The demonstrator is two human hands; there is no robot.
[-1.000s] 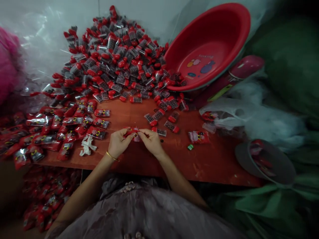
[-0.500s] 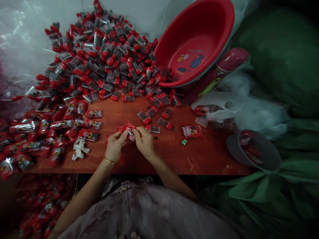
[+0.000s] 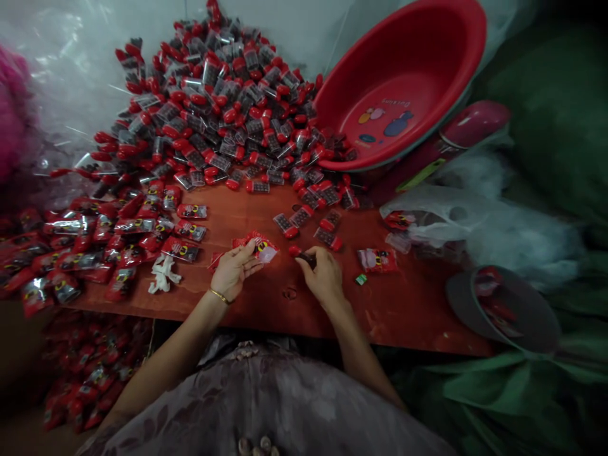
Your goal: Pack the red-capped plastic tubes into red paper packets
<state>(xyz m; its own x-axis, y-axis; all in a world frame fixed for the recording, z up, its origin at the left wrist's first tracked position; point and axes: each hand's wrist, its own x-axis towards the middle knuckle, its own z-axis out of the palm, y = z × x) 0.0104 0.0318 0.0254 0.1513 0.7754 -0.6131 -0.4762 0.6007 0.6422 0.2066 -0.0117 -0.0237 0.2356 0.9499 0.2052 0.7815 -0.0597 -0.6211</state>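
Observation:
My left hand (image 3: 232, 271) holds a small red printed packet (image 3: 264, 248) between thumb and fingers, above the red-brown table (image 3: 228, 218). To its right, my right hand (image 3: 323, 273) is closed on a small container with a red cap (image 3: 294, 251), its dark body partly hidden by the fingers. Several similar clear containers with red ends (image 3: 285, 225) lie just beyond the hands. Another red packet (image 3: 376, 260) rests right of my right hand, with a small green item (image 3: 361, 279) beside it.
A large heap of red-capped containers (image 3: 190, 120) fills the back left. Filled red packets (image 3: 137, 226) cover the left side, near a crumpled white item (image 3: 164, 273). A red basin (image 3: 408, 69) leans at the back right. A grey bowl (image 3: 460, 297) stands at the right edge.
My right hand has moved right, away from the packet, and now holds a red-capped container. My left hand keeps the packet. The whole view has shifted slightly.

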